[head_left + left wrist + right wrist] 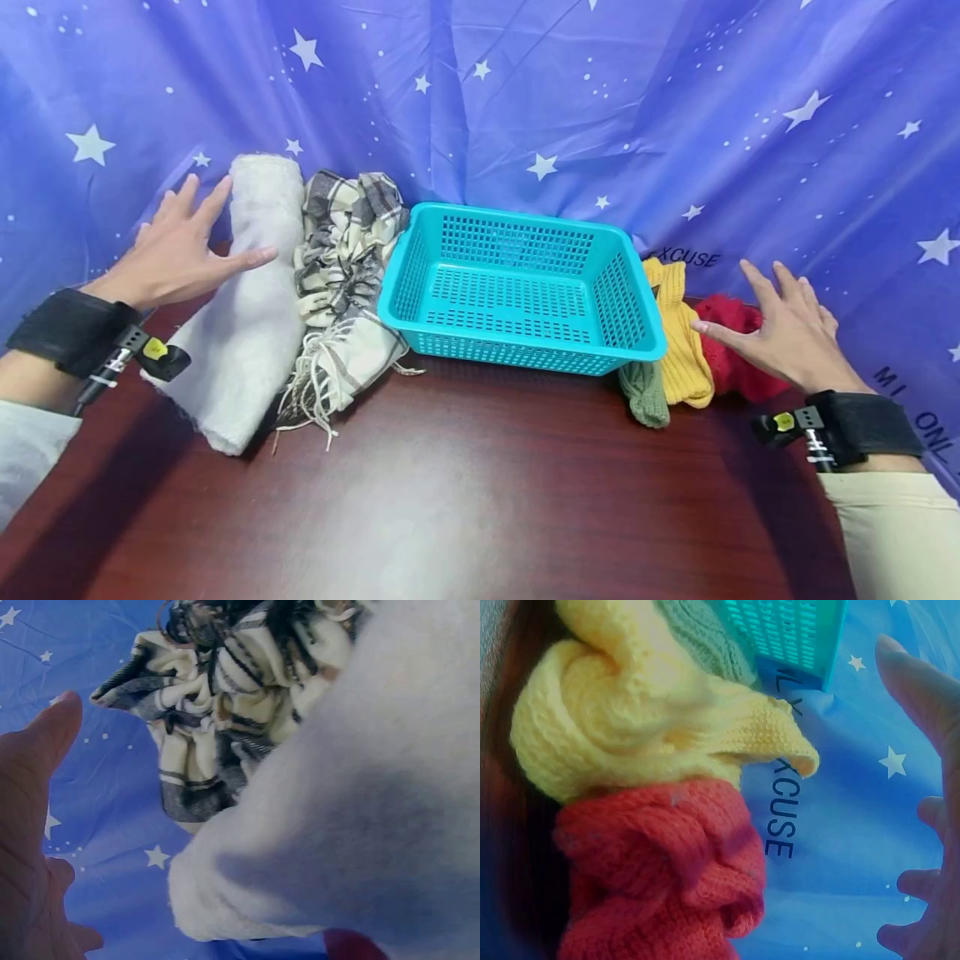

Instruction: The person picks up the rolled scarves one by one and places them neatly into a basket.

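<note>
My left hand (180,246) is spread with straight fingers over the left side of a rolled white fleecy cloth (262,308), holding nothing. Beside that roll lies a bunched plaid scarf (341,250) with a fringe, also seen in the left wrist view. My right hand (791,333) hovers, fingers apart, near a red knitted piece (660,870). Left of the red one are a yellow knitted piece (681,333) and a green knitted piece (645,392), partly hidden. A turquoise plastic basket (525,358) with nothing in it stands between the two groups.
Everything sits along the back of a dark reddish-brown table (465,475). Behind it hangs a blue curtain (487,125) with white stars and some lettering. Black straps with small cameras circle both wrists.
</note>
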Tool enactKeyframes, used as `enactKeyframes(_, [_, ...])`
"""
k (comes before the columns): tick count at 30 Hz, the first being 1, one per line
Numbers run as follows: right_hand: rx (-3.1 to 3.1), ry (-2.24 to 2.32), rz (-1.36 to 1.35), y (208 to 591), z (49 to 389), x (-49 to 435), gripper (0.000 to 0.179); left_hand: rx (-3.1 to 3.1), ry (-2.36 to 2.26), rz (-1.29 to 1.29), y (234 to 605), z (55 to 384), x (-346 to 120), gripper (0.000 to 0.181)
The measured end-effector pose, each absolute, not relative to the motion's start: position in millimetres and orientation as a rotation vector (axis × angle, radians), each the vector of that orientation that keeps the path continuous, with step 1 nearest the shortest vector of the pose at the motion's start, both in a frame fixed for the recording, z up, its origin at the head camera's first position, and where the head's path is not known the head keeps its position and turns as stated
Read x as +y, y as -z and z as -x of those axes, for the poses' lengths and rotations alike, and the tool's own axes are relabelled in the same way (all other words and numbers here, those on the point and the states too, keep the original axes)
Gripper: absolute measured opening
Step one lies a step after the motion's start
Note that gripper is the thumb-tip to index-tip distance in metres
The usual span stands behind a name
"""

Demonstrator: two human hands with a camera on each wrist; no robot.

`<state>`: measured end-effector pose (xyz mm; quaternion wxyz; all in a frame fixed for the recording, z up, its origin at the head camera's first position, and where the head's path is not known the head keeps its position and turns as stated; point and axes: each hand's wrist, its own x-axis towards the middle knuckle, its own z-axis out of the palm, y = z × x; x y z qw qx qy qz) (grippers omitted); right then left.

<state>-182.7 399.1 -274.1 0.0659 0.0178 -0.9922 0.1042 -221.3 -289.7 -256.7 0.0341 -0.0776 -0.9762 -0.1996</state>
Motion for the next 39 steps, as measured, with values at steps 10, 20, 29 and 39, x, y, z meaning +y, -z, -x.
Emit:
enactKeyframes(10, [-2.978,-0.314,-0.057,270.9,178.1,391.3,0.106,-3.279,0.783,0.018,289.5,220.8,-284.6,0.132])
enactKeyframes(20, [-2.958,-0.318,-0.083,261.1,176.8,385.3,0.105,-2.956,0.956,-0.190,301.9,222.3,-291.0,0.071])
enactKeyframes(29, [-2.895,-0.353,-0.150,247.1,180.5,369.4,0.103,-2.625,0.940,-0.319,219.9,195.6,-289.2,0.072])
enactKeyframes(39, [-2.832,-0.447,-0.250,188.8,210.4,297.7,0.119,-2.405,0.749,0.518,146.5,218.7,-179.6,0.072])
